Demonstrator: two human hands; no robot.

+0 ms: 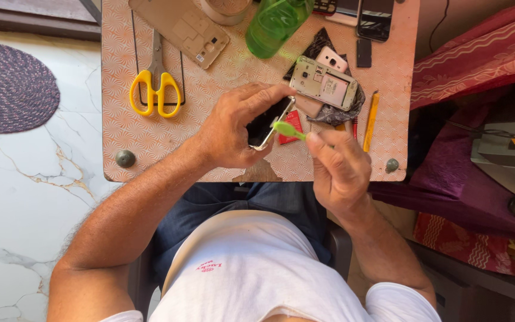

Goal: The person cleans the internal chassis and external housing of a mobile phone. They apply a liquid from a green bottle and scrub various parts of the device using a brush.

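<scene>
My left hand (pixel 233 128) grips a smartphone (pixel 267 123) with a dark screen and a silver rim, held tilted above the patterned table (pixel 210 89). My right hand (pixel 338 164) pinches a small green plastic tool (pixel 288 129) whose tip touches the phone's right edge. Just beyond the phone lies an opened phone body (pixel 327 83) with its inner parts showing, resting on a dark cloth (pixel 341 113).
Yellow-handled scissors (pixel 155 83) lie at the left. A gold back cover (pixel 180 27), a green bottle (pixel 275 24), a roll of tape (pixel 225 9) and more phones (pixel 374 18) sit at the far edge. A yellow pencil (pixel 370 122) and a red card (pixel 290 136) lie near my right hand.
</scene>
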